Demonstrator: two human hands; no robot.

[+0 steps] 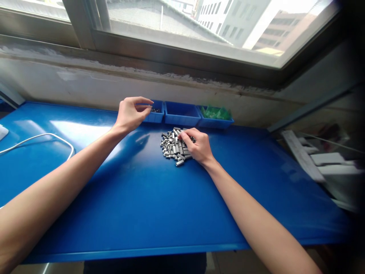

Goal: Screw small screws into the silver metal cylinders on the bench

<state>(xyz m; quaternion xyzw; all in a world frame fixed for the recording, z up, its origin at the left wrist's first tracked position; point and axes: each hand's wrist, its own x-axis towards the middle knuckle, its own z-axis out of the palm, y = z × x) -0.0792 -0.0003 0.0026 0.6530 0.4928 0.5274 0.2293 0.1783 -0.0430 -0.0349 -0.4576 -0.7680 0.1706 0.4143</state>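
My left hand [133, 113] hovers at the near left of a blue bin [156, 117] with small metal parts in it. Its thumb and fingers are curved and apart, and no part shows between them. On the blue table lies a heap of screws [168, 146] beside hexagonal metal standoffs [179, 163]. My right hand [197, 144] rests on the right side of this heap, thumb and fingertips pinched together at the standoffs. Whatever the pinch holds is hidden by the fingers.
A middle blue bin [182, 120] and a right bin [216, 123] with green plastic bags [216, 112] stand in a row along the wall under the window. A white cable [61, 138] lies at the left. White objects [327, 159] stand beyond the table's right edge.
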